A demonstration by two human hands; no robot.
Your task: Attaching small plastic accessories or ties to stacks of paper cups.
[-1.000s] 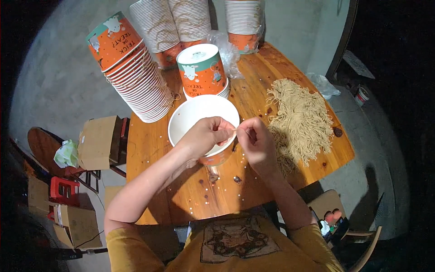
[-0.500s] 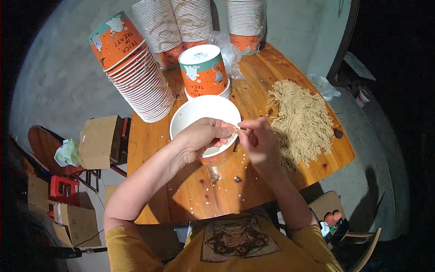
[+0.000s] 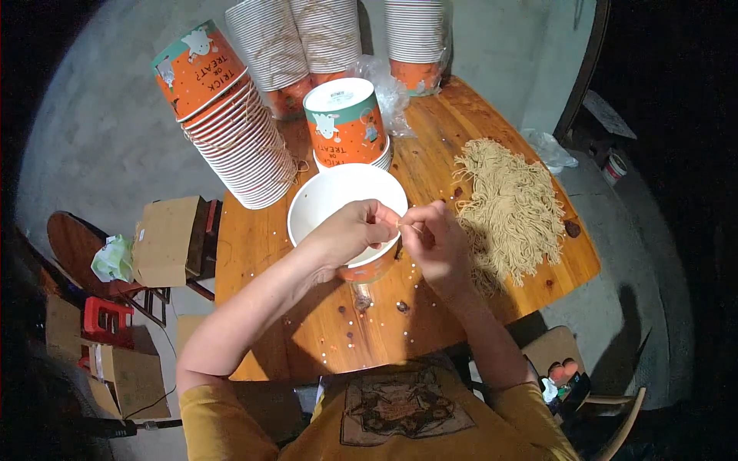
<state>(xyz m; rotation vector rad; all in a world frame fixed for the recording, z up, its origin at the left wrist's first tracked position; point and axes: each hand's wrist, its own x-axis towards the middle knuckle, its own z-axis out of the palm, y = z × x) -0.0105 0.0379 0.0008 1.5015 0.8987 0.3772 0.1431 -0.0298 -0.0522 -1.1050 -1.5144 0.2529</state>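
Where your left hand (image 3: 350, 237) and right hand (image 3: 438, 244) meet, thin cord (image 3: 400, 223), mostly hidden.
Both grips pinched closed on it; speckled desk (image 3: 315, 330) spreads from bucket (image 3: 330, 196) to near edge.

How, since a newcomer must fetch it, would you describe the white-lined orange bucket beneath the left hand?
On the brown wooden table, find the person's bare left hand. Beneath it stands the round, white-lined orange bucket. Unlike the tall nested bucket stacks and the upside-down green-and-orange bucket behind it, this one shows its open white inside.
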